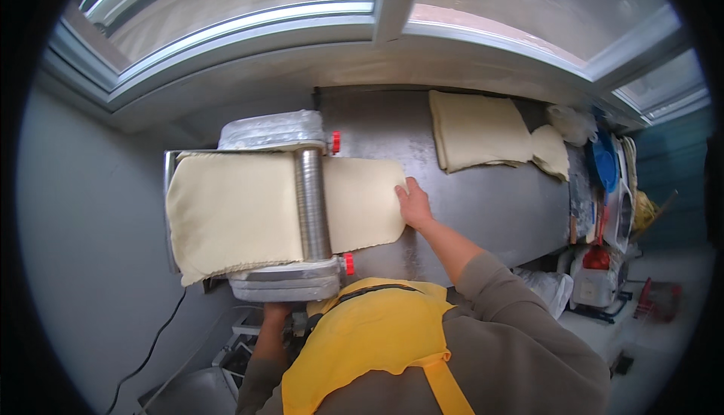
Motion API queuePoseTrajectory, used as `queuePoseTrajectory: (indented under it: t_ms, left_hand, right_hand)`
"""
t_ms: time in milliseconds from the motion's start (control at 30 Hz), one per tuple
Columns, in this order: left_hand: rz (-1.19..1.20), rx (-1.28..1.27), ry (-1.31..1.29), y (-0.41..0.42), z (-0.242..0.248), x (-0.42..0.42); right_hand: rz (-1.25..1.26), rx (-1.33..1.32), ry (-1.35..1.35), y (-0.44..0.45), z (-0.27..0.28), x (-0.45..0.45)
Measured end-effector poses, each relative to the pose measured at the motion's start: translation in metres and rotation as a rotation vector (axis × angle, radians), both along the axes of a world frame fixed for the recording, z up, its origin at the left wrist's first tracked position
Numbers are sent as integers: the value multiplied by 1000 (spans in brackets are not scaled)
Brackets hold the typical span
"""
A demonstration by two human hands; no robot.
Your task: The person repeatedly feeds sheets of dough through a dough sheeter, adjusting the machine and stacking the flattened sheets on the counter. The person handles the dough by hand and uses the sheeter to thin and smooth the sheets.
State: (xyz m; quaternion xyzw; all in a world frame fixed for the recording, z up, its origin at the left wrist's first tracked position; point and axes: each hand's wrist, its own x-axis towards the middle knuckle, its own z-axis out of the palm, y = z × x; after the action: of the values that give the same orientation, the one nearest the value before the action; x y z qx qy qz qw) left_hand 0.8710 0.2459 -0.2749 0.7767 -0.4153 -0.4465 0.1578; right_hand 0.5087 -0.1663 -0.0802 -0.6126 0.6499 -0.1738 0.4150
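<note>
A wide sheet of pale dough (237,211) lies on the left side of a dough sheeter, running up to its ridged metal roller (313,205). On the roller's right side, a narrower length of dough (362,205) rests over the steel worktop. My right hand (416,205) is at that length's right edge, its thumb over the dough and the other fingers partly hidden. My left hand (277,310) reaches below the sheeter's near end housing (285,282), which hides the fingers. Red knobs (348,264) sit beside both wrapped housings.
Folded dough (481,129) lies at the back of the steel worktop (481,205), with a smaller dough piece (550,152) against it. A plastic bag (570,123) and a blue basin (604,160) stand at the right. A black cable (153,341) hangs at the left wall. Windows run behind.
</note>
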Motion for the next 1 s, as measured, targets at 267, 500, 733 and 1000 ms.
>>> queuePoseTrajectory:
  t_ms: [267,500,733,1000]
  left_hand:
    - [11,184,27,-19,53,0]
    - [-47,370,25,-55,126,-17]
    - [-304,243,-169,-40,89,-11]
    - [-362,70,-310,-26,54,-7]
  right_hand:
    - [-42,7,36,5,-3,26]
    - [-22,-26,52,-4,4,-14]
    - [-39,-25,101,-1,-12,-21]
    - [-38,-141,47,-2,0,-17]
